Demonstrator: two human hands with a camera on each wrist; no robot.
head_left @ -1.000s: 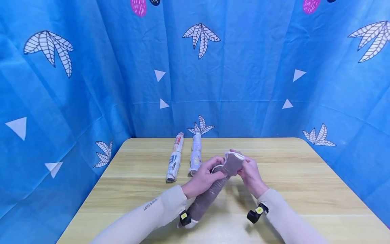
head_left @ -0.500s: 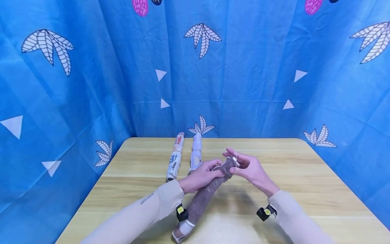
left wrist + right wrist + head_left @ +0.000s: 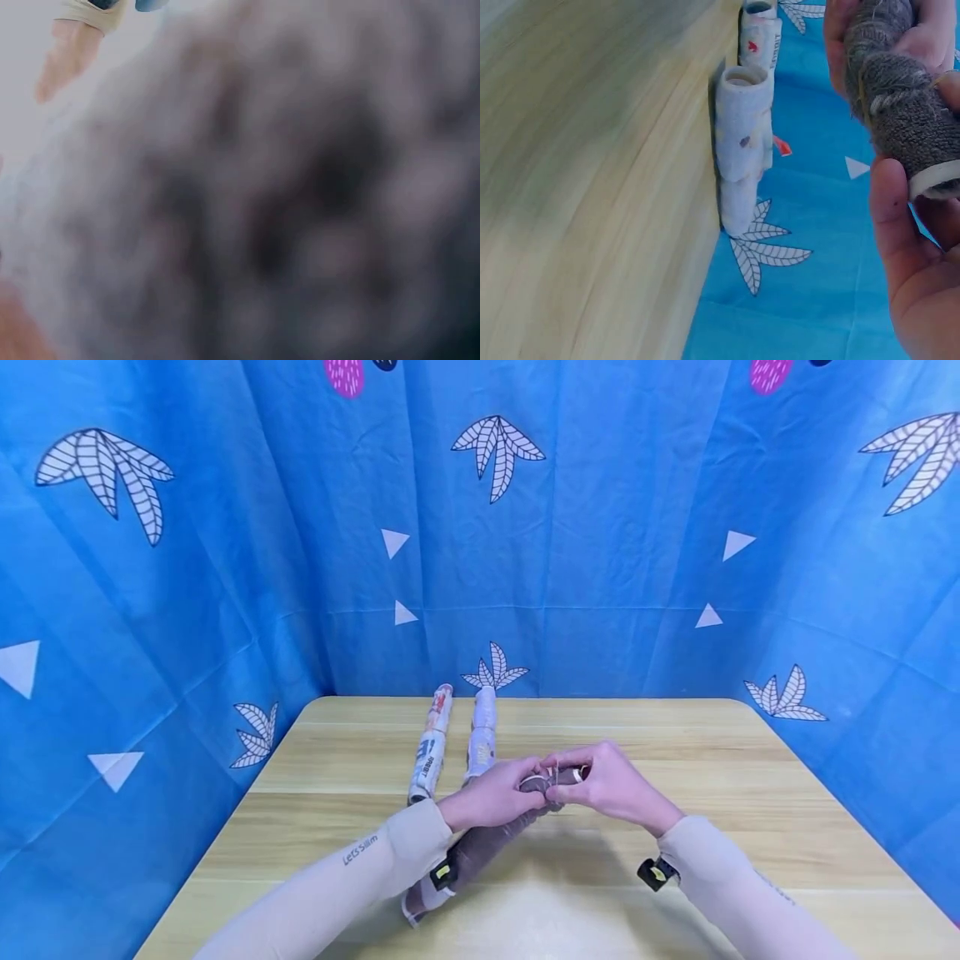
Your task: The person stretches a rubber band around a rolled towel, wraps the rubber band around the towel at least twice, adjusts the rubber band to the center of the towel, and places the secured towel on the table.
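A brown-grey knitted sock point(image 3: 487, 843), rolled into a long tube with white bands at its ends, lies slantwise between both hands. My left hand point(image 3: 495, 795) grips it near its upper end, thumb on top. With fingers and thumb, my right hand point(image 3: 611, 783) pinches the folded cuff at that end, right beside the left fingertips. The right wrist view shows the sock's ribbed knit point(image 3: 915, 112) bunched, its white-edged opening by my right thumb point(image 3: 891, 210). Blurred grey knit point(image 3: 262, 187) fills most of the left wrist view.
Two more rolled socks lie side by side at the back of the wooden table point(image 3: 712, 827): a white one with dark lettering point(image 3: 427, 766) and a pale lilac one point(image 3: 483, 743). A blue patterned curtain point(image 3: 600, 543) encloses the table's back and sides.
The sock's cuff, spread wide a second ago, is now narrowed and folded. My right hand let its fingers spread, then came in beside the left. The lower end swung left.
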